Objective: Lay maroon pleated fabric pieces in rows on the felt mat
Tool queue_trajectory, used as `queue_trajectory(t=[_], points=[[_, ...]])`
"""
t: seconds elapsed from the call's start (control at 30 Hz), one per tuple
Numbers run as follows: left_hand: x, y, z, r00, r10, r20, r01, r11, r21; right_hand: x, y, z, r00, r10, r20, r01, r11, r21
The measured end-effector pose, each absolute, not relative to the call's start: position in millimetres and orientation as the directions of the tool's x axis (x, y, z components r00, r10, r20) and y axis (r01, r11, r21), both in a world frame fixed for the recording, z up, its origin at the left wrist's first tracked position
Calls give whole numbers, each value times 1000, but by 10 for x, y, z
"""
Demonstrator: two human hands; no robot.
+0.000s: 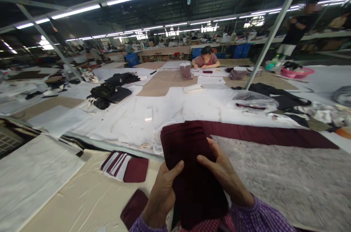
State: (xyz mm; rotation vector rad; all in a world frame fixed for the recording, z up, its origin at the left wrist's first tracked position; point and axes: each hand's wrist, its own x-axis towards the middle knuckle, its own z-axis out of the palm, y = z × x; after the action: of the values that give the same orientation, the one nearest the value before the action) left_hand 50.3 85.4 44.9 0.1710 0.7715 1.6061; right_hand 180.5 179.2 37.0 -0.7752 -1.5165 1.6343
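Between both hands I hold up a stack of dark maroon fabric pieces (193,173), its layered edges showing at the top. My left hand (163,191) grips its left side, thumb lying on the front face. On the right side my right hand (222,166) holds it, thumb on the front and fingers behind. Beyond it a long row of overlapping maroon fabric pieces (268,135) runs to the right. To the left lie a fanned set of maroon and white pieces (124,166) and a separate maroon piece (135,208), partly hidden by my left wrist.
Grey mottled fabric (287,180) covers the right side. Dark folded garments (109,94) lie at the far left of the white table. A clear plastic bag (252,102), a metal post (274,30) and a pink basin (297,72) are at right. A co-worker (207,58) leans on the far side.
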Motion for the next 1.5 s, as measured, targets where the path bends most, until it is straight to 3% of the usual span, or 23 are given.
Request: queue_trajectory(t=[0.07,0.17,0.3,0.4,0.57,0.8,1.13,1.37,1.5], points=[[474,848,454,-203,927,-316,-829,9,559,1854,1848,367,-446,865,231,-82,217,-973],[446,823,478,-193,936,-295,-824,8,566,1940,1916,418,-430,780,455,83,536,-840],[448,798,508,-191,946,-263,-807,1,590,1982,1946,532,-527,666,528,143,682,-717],[454,793,518,-186,945,-269,-788,20,615,1967,1968,606,-563,656,504,147,679,-719],[459,758,519,-136,959,-250,-790,47,611,1990,2051,681,-657,673,339,102,525,-845],[449,736,519,-99,962,-253,-789,79,610,2042,2115,695,-740,671,43,72,144,-987],[483,786,553,-178,943,-281,-784,36,619,2135,2079,693,-740,616,272,162,555,-816],[551,906,643,-198,944,-263,-798,1,603,2309,2056,655,-622,692,367,76,519,-851],[613,981,734,-152,963,-223,-787,18,616,2413,2001,775,-561,671,485,105,639,-762]])
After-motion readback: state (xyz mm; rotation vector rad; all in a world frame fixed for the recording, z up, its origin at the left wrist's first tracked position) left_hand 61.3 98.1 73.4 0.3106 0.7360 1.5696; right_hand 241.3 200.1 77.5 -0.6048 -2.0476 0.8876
